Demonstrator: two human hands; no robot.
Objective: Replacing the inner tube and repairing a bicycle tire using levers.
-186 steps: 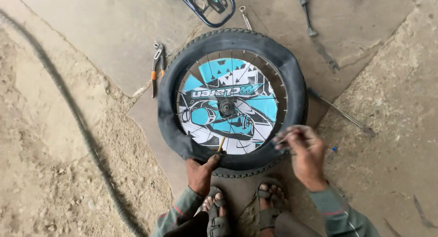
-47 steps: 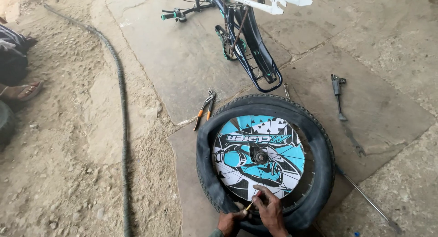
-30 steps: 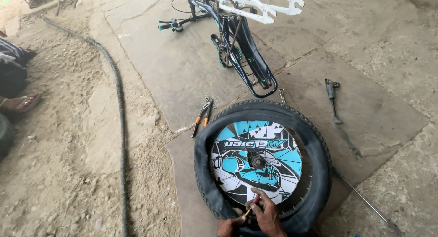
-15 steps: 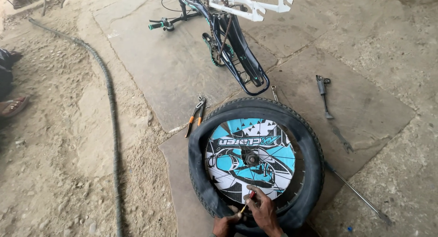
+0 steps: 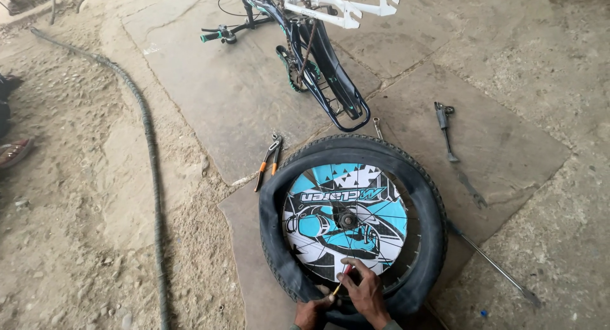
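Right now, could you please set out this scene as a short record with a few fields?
setting: stone slabs beside sandy ground
main item: bicycle wheel lying flat, blue printed disc, black tyre loose on the rim
left hand: at the near edge of the tyre
right hand: on the rim, holding a thin tool
nearby: orange-handled pliers, long metal rod, bicycle frame, dark hose

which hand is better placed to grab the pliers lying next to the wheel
Left, probably. The pliers lie on the ground left of the tyre. The left hand is on that side; the right hand rests on the rim by a small tool.
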